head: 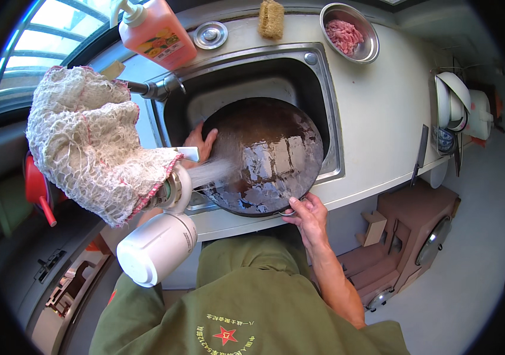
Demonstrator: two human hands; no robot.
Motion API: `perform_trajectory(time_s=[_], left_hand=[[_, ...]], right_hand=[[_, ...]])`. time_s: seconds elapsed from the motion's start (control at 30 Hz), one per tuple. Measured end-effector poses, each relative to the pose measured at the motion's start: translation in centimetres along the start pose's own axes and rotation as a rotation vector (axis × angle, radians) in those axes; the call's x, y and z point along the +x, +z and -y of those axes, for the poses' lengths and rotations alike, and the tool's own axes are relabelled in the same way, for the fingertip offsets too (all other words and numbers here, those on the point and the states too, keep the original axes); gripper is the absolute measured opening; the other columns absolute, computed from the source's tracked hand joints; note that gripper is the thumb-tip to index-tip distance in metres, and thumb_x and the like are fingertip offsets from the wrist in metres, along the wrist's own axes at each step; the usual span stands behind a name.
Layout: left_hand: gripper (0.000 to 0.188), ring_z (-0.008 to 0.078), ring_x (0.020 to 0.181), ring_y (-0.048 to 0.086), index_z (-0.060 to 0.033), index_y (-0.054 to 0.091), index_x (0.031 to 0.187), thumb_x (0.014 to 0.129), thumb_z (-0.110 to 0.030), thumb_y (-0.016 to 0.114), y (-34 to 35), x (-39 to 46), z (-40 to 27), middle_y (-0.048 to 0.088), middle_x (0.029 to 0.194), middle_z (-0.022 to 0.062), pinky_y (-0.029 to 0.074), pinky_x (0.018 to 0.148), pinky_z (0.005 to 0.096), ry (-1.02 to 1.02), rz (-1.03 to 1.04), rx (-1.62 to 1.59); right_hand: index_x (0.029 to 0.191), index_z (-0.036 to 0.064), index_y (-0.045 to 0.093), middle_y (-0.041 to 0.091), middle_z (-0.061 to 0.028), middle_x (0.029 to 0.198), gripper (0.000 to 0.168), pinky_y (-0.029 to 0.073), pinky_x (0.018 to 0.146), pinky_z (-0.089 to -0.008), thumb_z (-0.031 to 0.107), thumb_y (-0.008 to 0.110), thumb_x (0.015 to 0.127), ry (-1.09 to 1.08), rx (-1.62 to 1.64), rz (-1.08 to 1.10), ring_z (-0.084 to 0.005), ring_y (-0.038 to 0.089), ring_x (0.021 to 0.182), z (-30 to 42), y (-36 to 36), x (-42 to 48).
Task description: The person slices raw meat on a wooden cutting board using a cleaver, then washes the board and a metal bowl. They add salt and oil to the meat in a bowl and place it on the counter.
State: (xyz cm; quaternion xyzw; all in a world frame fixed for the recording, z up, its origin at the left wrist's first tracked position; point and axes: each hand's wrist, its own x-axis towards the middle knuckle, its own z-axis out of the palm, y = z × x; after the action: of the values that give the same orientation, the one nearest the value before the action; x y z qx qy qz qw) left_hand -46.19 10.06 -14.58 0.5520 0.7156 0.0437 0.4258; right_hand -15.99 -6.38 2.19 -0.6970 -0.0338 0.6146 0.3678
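Observation:
A large round dark metal pan (257, 155) lies wet and shining across the stainless steel sink (330, 111), its near edge over the sink's front rim. Water sprays onto its left side from a faucet-mounted filter (163, 248) with a white housing. Pinched in my right hand (309, 217) is a thin wire handle at the pan's near right edge. My left hand (198, 143) is against the pan's left edge, thumb and fingers spread. The faucet and spray partly cover it, so its hold is unclear. A whitish mesh cloth (86, 142) with pink edging drapes over the faucet.
Behind the sink stand a pink pump bottle (159, 35), a metal drain cover (210, 35) and a loofah sponge (271, 20). A steel bowl (370, 46) of raw meat sits at the back right. A knife (420, 153) lies at the counter's edge near a dish rack (436, 102).

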Motion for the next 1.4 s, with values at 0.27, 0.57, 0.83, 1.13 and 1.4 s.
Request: perform_trajectory(time_s=[0.27,0.57,0.83,1.13,1.4], left_hand=[[0.081,0.0293,0.107,0.068,0.0116,0.067,0.122,0.09,-0.062,0.072,4.2,6.6,8.1,0.073,0.114,0.0204,0.051,0.098,0.0364,-0.332,0.216,-0.666],[0.049,0.0216,0.091,0.068,-0.0005,0.071,0.12,0.105,-0.046,0.061,4.7,-1.1,4.8,0.075,0.104,0.01,0.056,0.087,0.037,-0.465,0.525,-1.032],[0.047,0.0231,0.112,0.065,-0.0003,0.061,0.136,0.111,-0.038,0.05,1.5,-10.8,-8.4,0.069,0.127,0.0115,0.05,0.102,0.0377,-0.493,0.357,-1.14],[0.04,0.0173,0.105,0.066,-0.0007,0.067,0.131,0.109,-0.032,0.053,7.6,-10.3,-22.0,0.072,0.12,0.0075,0.051,0.097,0.0329,-0.217,0.134,-1.056],[0.05,0.0226,0.109,0.066,0.0002,0.07,0.131,0.1,-0.039,0.067,16.9,-5.2,-32.1,0.072,0.119,0.0142,0.05,0.099,0.0352,-0.058,-0.181,-0.846]], right_hand=[[0.14,-0.009,0.046,0.066,-0.0086,0.098,0.056,0.066,0.068,-0.0373,0.009,0.074,0.096,-0.086,-0.02,-0.014,-0.0167,0.068,0.082,1.2,1.4,-1.4],[0.154,-0.016,0.023,0.065,-0.0131,0.098,0.077,0.067,0.068,-0.0345,0.006,0.069,0.097,-0.284,0.05,0.031,-0.0202,0.071,0.088,7.4,0.5,-8.9],[0.156,-0.009,0.028,0.063,-0.0111,0.097,0.076,0.066,0.069,-0.0338,0.003,0.072,0.095,-0.338,0.055,0.067,-0.0191,0.071,0.082,12.0,-7.9,-14.5],[0.149,-0.009,0.045,0.069,-0.0085,0.095,0.066,0.062,0.062,-0.0289,0.007,0.075,0.093,-0.476,0.021,-0.159,-0.0138,0.068,0.075,13.7,-22.2,-9.7],[0.133,0.004,0.063,0.072,-0.0033,0.097,0.044,0.054,0.05,-0.0272,0.013,0.075,0.091,-0.281,0.072,-0.349,-0.0121,0.066,0.073,14.1,-30.7,2.8]])
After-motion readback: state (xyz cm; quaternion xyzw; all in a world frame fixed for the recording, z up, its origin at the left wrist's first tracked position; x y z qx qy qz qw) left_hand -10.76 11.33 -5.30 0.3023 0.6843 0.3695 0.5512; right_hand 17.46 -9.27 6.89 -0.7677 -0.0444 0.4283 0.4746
